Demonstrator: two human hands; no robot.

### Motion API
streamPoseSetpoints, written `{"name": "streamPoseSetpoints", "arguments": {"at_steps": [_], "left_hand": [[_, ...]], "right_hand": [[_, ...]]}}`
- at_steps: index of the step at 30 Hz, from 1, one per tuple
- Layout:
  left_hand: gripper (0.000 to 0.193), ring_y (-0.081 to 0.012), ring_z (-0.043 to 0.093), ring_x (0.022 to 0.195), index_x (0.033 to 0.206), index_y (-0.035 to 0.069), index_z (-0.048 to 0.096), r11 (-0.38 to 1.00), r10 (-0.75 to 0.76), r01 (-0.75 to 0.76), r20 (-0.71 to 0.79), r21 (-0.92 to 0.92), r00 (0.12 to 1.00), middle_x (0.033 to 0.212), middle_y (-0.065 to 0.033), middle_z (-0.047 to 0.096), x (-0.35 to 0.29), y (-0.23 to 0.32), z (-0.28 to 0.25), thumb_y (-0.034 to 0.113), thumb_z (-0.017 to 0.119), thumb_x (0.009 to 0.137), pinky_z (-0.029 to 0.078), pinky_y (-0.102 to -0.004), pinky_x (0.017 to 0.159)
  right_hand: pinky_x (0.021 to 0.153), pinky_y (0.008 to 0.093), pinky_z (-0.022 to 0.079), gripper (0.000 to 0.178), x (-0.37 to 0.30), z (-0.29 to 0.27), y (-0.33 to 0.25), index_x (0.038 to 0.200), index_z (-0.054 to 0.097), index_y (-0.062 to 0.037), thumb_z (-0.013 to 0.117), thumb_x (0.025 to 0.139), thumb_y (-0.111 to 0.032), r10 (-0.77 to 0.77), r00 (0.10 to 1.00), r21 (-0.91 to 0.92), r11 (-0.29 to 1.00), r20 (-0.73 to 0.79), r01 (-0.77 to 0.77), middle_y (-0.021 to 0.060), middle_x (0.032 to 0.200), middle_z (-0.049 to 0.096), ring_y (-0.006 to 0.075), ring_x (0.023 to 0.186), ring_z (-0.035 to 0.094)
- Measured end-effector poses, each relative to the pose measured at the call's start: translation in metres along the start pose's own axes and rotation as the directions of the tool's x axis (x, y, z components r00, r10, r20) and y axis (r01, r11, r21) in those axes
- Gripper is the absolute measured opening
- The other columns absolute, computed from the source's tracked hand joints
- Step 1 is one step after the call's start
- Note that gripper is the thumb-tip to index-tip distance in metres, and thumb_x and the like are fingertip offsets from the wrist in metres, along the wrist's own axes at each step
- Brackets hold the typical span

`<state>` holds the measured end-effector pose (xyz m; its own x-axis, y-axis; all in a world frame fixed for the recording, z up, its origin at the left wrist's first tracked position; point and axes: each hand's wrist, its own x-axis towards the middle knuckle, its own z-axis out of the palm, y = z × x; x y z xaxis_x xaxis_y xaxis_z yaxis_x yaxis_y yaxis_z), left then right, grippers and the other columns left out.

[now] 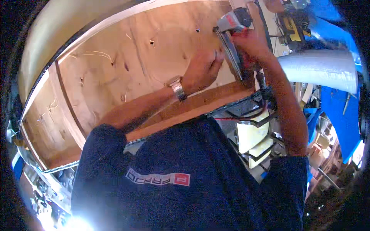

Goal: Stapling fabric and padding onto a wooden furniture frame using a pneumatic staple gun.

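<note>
My right hand (252, 48) is wrapped around the handle of a pneumatic stapler (235, 21), grey with red, with a long dark magazine. The tool lies across the far right part of a wooden frame (181, 104), against or just above its plywood panel (115, 42). A hose fitting (264, 84) hangs from the handle end. Close to the magazine, my left hand (202, 69) rests low over the panel with its fingers curled together. Whatever they pinch, if anything, is too small to make out. A metal watch (177, 88) is on my left wrist.
Several holes and thin pale strings dot the panel, and a wooden crossbar (69, 104) divides it at left. Upholstered material (46, 42) curves along the far left edge. At right lie a white plastic-wrapped roll (318, 69), a yellow-and-black tool (295, 29) and blue sheeting (339, 115).
</note>
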<state>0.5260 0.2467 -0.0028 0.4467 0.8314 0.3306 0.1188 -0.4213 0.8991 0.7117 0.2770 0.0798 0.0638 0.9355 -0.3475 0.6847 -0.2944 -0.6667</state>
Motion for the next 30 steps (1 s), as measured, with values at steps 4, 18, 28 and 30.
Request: {"name": "streamPoseSetpoints", "arguments": {"at_steps": [4,18,28,30], "left_hand": [[0.005,-0.0311,0.053,0.064,0.088,0.006,0.058,0.993,0.083,-0.095,0.165,0.064,0.983,0.073,-0.0108,0.059,-0.017,-0.02,-0.006,0.01,0.056,0.085,0.044,-0.0399,0.069],[0.019,-0.0312,0.057,0.091,0.101,0.006,0.058,0.964,0.267,-0.254,0.26,-0.081,0.928,0.097,-0.0124,0.062,-0.025,-0.046,0.005,0.006,0.057,0.082,0.044,-0.0421,0.084],[0.012,-0.0311,0.056,0.08,0.094,0.006,0.057,0.956,0.293,-0.28,0.266,-0.086,0.918,0.09,-0.0121,0.06,-0.021,-0.042,-0.006,0.005,0.057,0.082,0.045,-0.0392,0.075],[0.008,-0.0303,0.054,0.076,0.09,0.005,0.056,0.953,0.302,-0.297,0.282,-0.061,0.911,0.087,-0.0115,0.058,-0.019,-0.047,-0.016,0.006,0.057,0.082,0.045,-0.0385,0.072]], "right_hand": [[0.065,0.0338,0.048,0.031,-0.011,-0.004,-0.014,0.101,0.066,-0.0027,0.06,0.083,-0.027,-0.116,0.993,0.258,0.96,0.004,0.111,0.0147,0.086,0.067,0.0206,0.073,0.063],[0.07,0.0328,0.05,0.03,-0.034,0.025,-0.021,0.102,0.066,-0.0016,0.064,0.081,-0.023,0.14,0.977,-0.119,0.985,0.16,-0.121,0.0135,0.088,0.069,0.0231,0.078,0.065],[0.066,0.034,0.049,0.032,-0.032,0.029,-0.022,0.102,0.066,-0.0019,0.064,0.08,-0.026,0.023,0.998,-0.092,0.996,0.061,-0.017,0.0131,0.083,0.068,0.0233,0.071,0.063],[0.064,0.034,0.049,0.033,-0.032,0.026,-0.036,0.102,0.067,-0.0023,0.064,0.08,-0.027,0.145,0.988,-0.07,0.988,0.054,-0.141,0.013,0.081,0.067,0.0232,0.069,0.062]]}}
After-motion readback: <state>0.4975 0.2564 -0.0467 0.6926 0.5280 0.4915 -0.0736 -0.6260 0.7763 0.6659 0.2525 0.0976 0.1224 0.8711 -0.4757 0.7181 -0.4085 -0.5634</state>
